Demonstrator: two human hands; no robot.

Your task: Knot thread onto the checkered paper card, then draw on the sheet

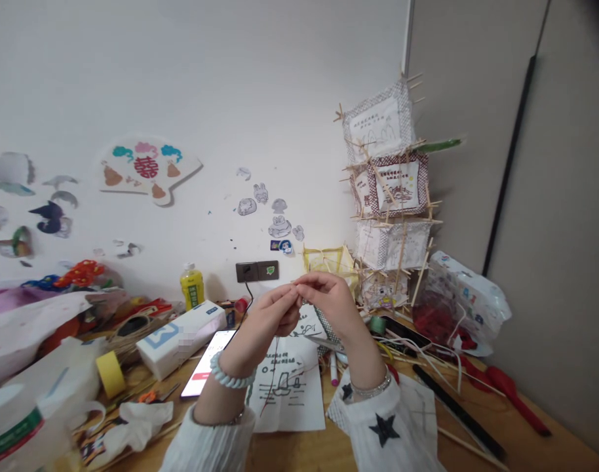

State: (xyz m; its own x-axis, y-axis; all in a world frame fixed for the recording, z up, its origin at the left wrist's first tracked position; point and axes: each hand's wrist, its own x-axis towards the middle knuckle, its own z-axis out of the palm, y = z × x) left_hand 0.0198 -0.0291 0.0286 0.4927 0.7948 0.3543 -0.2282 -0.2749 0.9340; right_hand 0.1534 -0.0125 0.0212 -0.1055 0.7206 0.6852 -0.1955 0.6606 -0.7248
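My left hand [278, 308] and my right hand [328, 300] meet at the fingertips above the table. Both are closed in a pinch, thumbs and forefingers pressed together. Whatever lies between the fingertips is too small to make out. A thin, thread-like line runs down below my left hand, over a white paper sheet [292, 419] with black drawings and writing. Beneath my right hand are a pair of scissors [324, 342], partly hidden, and a pink-tipped marker [333, 370]. A lit phone [201, 377] rests by my left wrist.
At the back right stands a tall tiered lantern [402, 187] of sticks and paper, its stick ends jutting out. A tissue box [181, 337], yellow tape [110, 375] and a yellow bottle [192, 288] are on the left. To the right lie a black bar [459, 413] and white cable [437, 360].
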